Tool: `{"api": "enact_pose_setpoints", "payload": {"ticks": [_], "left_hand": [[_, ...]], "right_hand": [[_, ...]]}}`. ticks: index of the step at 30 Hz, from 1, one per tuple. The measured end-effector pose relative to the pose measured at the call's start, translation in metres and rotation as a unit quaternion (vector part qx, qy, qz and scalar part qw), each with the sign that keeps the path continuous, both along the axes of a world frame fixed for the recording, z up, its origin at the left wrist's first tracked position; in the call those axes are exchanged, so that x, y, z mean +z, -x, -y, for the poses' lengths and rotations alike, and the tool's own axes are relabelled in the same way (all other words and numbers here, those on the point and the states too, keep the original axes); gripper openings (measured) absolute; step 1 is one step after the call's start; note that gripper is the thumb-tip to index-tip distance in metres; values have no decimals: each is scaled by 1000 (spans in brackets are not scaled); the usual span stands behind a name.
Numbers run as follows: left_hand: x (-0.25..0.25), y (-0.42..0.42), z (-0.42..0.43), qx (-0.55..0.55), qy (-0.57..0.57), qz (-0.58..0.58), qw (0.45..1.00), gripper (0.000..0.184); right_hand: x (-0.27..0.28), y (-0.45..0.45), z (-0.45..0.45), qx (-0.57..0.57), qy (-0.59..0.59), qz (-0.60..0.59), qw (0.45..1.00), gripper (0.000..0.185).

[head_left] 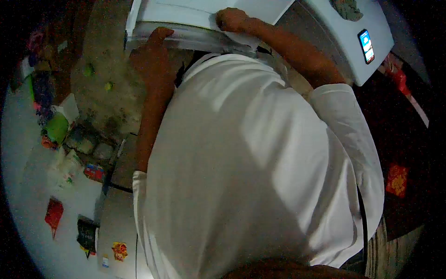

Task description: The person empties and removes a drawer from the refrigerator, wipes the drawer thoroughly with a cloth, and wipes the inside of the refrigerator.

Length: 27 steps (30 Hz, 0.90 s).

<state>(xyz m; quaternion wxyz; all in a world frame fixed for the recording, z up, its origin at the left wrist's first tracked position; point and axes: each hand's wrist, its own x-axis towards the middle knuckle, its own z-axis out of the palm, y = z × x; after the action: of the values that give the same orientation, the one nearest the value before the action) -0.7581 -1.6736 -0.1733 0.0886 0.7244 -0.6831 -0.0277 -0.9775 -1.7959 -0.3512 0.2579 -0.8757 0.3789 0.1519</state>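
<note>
The shirt (232,153) is white cloth, soft and matt, in loose folds. The panel (179,11) looks smooth and white with a faint sheen; the strip (197,39) along its edge is glossier — translucent, plastic-looking. The white top (344,42) on the right is smooth, the rag (347,9) on it dull and rumpled, the phone screen (366,45) slick and glassy. The floor (104,44) looks matt and mottled — rough in patches. The bag (67,168) at the left seems to be thin, crinkled plastic.
</note>
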Motion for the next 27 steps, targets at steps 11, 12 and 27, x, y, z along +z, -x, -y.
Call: {"api": "enact_pose_setpoints", "payload": {"ticks": [11,12,27], "left_hand": [[-29,-11,14,-8,38,-217,976,21],[-33,-12,13,-8,68,-290,954,19],[-10,17,21,250,17,-513,821,11]], "right_hand": [[-55,2,109,-168,-625,-125,752,22],[-42,23,69,-36,-420,60,905,21],[-14,27,26,183,-8,143,973,23]]}}
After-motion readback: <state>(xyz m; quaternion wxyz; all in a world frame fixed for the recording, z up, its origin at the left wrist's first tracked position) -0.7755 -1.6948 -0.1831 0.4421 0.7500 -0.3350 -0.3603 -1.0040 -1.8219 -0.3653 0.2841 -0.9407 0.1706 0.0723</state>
